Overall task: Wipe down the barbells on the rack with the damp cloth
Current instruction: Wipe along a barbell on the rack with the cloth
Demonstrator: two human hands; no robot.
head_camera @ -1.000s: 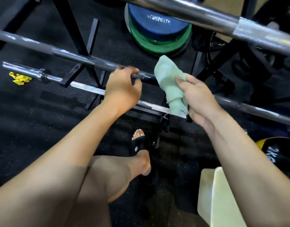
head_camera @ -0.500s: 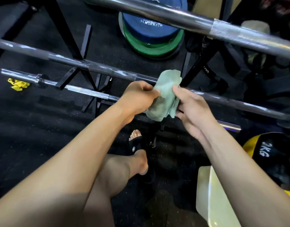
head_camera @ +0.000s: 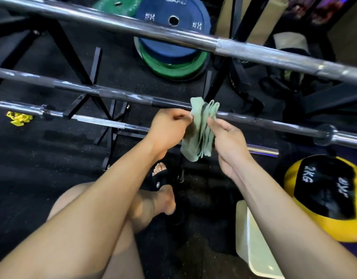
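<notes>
Since the earlier frames the left hand has let go of the middle barbell and come across to the cloth, so both hands now work the cloth together in front of that bar instead of wiping.

Three bars cross the view: the top barbell with its knurled band, the dark middle barbell, and the lowest barbell resting on the black rack. Behind them lies a stack of weight plates; at the right sits a yellow medicine ball, with a pale tub near it.

The green cloth hangs bunched in loose folds, off the steel. The left hand pinches one edge, and the right hand pinches the opposite edge with its fingers curled in.

The step looks like refolding. To do it well, turn a fresh damp face outward, make a flat pad, then wrap it round the bar and draw along its length.

The ball reads "2KG". The blue plate's numbers are too blurred to read surely.
</notes>
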